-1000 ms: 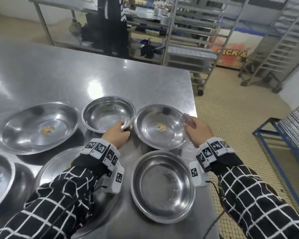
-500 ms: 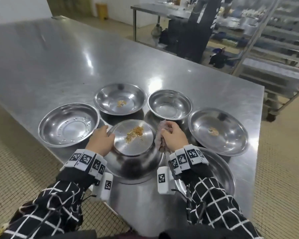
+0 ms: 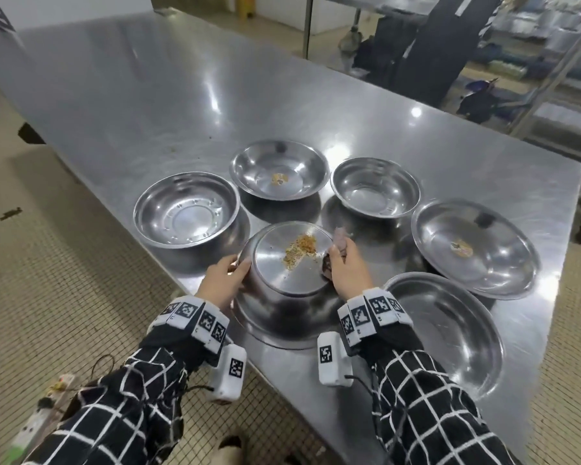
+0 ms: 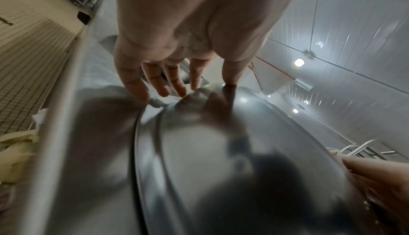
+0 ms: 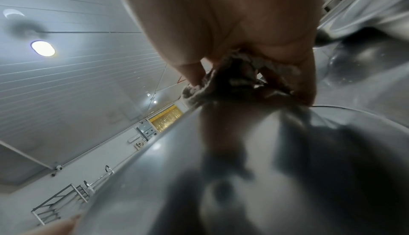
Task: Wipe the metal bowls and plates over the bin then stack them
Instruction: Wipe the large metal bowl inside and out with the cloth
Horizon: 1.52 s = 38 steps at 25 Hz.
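Glossy metal bowls [image 3: 284, 169], rough cloth [image 5: 239, 78]

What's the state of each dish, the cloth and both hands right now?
held bowl: tilted, food scraps inside
left hand: grips its left rim
right hand: holds cloth at its right rim
back-left bowl: upright, small scrap
back-right bowl: upright, looks clean
left bowl: upright, looks clean
right plate: upright, small scrap
near plate: upright, looks clean

Five metal dishes ring the near end of the steel table [image 3: 148, 95]: a deep bowl [image 3: 186, 209] left, a crumbed bowl [image 3: 279, 169] and small bowl [image 3: 375, 186] behind, two wide plates [image 3: 473, 248] [image 3: 446, 330] right, gaps narrow, while the far tabletop beyond lies open.
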### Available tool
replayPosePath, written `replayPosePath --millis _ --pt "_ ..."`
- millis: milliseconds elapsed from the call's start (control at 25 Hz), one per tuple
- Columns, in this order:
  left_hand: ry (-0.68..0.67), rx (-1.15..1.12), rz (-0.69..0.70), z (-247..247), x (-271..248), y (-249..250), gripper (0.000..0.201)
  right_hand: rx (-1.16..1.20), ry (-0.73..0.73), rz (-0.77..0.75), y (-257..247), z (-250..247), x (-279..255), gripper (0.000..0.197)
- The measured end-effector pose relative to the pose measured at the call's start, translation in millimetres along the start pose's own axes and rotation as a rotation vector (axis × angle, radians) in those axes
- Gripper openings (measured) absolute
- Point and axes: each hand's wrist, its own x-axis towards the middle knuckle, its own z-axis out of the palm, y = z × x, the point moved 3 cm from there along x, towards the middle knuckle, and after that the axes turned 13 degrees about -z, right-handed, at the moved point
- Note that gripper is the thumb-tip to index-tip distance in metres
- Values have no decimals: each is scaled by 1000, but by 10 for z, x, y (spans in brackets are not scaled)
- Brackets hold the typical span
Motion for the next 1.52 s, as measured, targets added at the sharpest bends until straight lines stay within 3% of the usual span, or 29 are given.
replayPosePath --millis 80,200,360,440,560,600,760,920,1200,1320,1520 --pt "-11 -2 -61 -62 -100 -189 78 50 38 1 5 47 -160 44" --pt "0 2 -177 -211 -209 -465 89 45 64 -3 -63 137 -480 40" --pt "-206 -363 -319 -327 -189 -834 130 41 96 34 -247 299 -937 45" --pt "-283 -354 -317 -398 -206 -960 123 63 150 47 -308 424 -1121 46" --pt "-227 -405 -163 -570 -328 -924 65 101 228 69 -409 576 -1366 44" --pt "-214 -423 -133 -630 -338 -923 64 116 266 79 -443 624 -1441 44" --pt "-183 -386 -82 -759 -267 -959 93 142 427 97 -587 704 -1723 44" --pt "-205 -241 15 -705 -314 -728 111 186 600 105 -712 507 -1932 42" --pt "-432 -275 112 -79 -821 -38 94 251 885 138 -469 -395 -2326 46" --pt "-605 -327 124 417 -1194 260 77 298 990 99 -380 -915 -2640 43" --pt "-696 -192 165 1474 -1786 507 65 171 1126 190 -20 -1768 -3485 27"
